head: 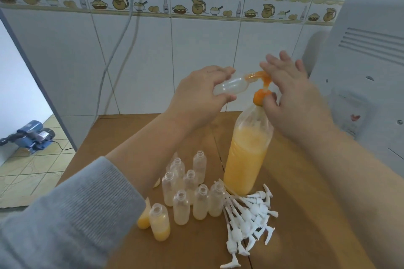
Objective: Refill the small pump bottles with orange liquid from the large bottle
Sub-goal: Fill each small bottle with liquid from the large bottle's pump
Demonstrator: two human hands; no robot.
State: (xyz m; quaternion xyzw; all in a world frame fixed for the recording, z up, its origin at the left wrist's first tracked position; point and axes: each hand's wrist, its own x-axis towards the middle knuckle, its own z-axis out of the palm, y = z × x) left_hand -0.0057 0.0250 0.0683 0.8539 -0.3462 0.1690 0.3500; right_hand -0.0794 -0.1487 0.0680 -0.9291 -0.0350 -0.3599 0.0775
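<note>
Left hand [196, 96] pinches small bottle [229, 86] at pump spout [258, 76]; right hand [293, 91] spread, pressing it.

One large bottle [244, 159] of orange liquid stands at the table's centre. At its 8 o'clock stands a cluster of about eleven small open bottles [181, 206]; two at the cluster's 7 o'clock hold orange liquid. A twelfth small bottle [229, 85] is held at 12 o'clock. The heaped white pumps [249, 216] at 6 o'clock overlap too much to count.
</note>
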